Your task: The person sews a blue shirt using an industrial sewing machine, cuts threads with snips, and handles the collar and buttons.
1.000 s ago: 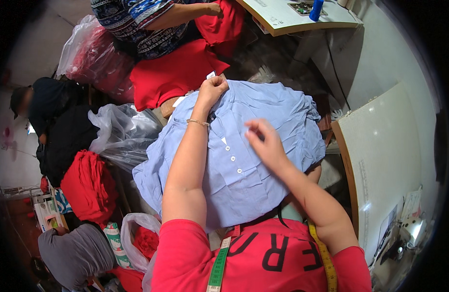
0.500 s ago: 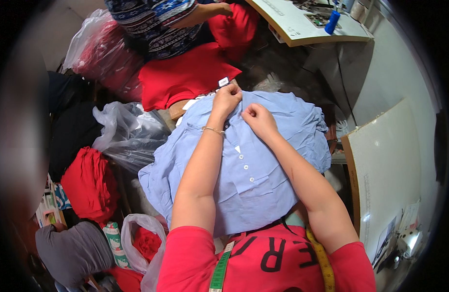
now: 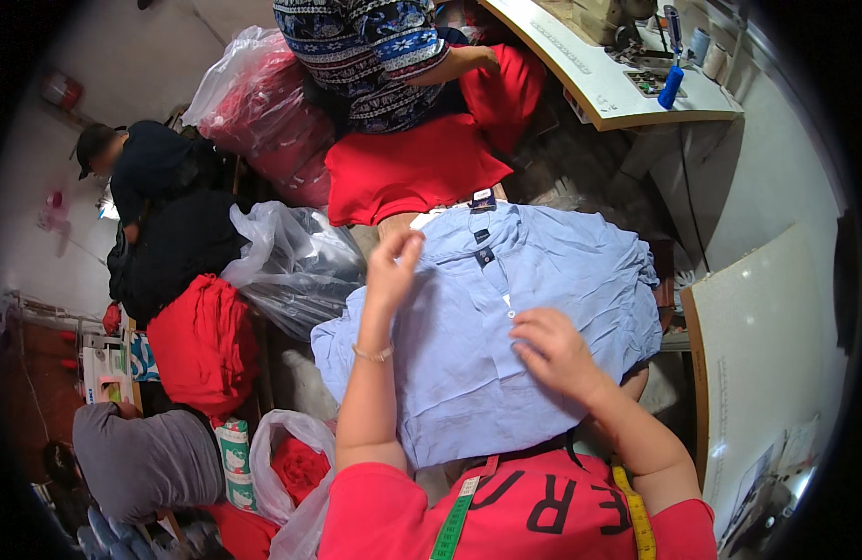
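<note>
A light blue buttoned shirt [image 3: 468, 373] lies spread in front of me, its collar end away from me. Dark labels [image 3: 484, 256] show inside the neck, and a dark hang tag [image 3: 483, 200] lies beyond the collar. My left hand [image 3: 392, 269] is lifted at the left of the collar, fingers loosely bent with nothing seen in them. Over the button placket, near a white button [image 3: 511, 315], hovers my right hand [image 3: 550, 351], its fingers slightly apart and holding nothing. Whether its fingertips touch the cloth I cannot tell.
Red fabric [image 3: 412, 168] lies past the collar, beside a person in a patterned top [image 3: 375, 65]. Plastic bags [image 3: 295, 261] and a red cloth pile [image 3: 202, 345] stand left. Worktables [image 3: 627, 103] are at the upper right and right [image 3: 767, 345]. Other people sit at left.
Both hands have come off the collar. My left hand moved left and nearer, my right hand down along the placket. The neck labels are now uncovered, and the view has shifted left.
</note>
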`<state>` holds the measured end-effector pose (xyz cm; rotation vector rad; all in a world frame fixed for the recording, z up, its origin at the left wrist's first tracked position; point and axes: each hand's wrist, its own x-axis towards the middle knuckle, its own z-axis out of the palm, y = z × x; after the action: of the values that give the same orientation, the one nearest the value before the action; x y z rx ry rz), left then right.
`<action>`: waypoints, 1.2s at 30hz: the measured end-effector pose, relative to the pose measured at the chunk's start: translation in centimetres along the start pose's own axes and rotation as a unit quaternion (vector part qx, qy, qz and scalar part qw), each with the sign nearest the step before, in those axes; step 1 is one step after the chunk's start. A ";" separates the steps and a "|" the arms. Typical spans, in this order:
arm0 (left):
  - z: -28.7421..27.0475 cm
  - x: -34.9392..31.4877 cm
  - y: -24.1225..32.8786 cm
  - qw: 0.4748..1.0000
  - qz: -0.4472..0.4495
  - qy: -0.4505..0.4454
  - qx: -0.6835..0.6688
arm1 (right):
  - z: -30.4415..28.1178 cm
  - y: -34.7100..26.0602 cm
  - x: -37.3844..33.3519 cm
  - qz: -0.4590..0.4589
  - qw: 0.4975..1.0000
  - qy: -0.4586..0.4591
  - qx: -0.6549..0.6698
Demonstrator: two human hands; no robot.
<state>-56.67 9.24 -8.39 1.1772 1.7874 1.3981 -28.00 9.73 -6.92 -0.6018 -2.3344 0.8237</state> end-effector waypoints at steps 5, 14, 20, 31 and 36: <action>3.2 -7.0 0.5 0.953 0.204 -0.068 0.213 | 1.6 -1.5 -1.9 -0.016 0.995 -0.029 -0.096; 5.3 -9.8 -1.0 0.912 0.252 -0.043 0.322 | 2.1 -1.7 -3.4 -0.017 0.995 -0.018 -0.095; 5.6 -10.0 -1.5 0.929 0.232 -0.036 0.286 | 2.3 -1.7 -3.7 -0.017 0.994 -0.008 -0.104; 2.8 -8.0 -1.9 0.913 0.093 -0.013 0.397 | 2.3 -1.6 -3.8 -0.008 0.995 -0.016 -0.102; 1.5 -7.7 -2.4 0.920 0.098 0.011 0.379 | 2.2 -1.8 -3.5 -0.008 0.995 -0.013 -0.097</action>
<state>-52.64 2.84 -11.69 1.7628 2.3733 0.8015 -27.32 5.58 -8.42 -0.6560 -2.4575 0.6036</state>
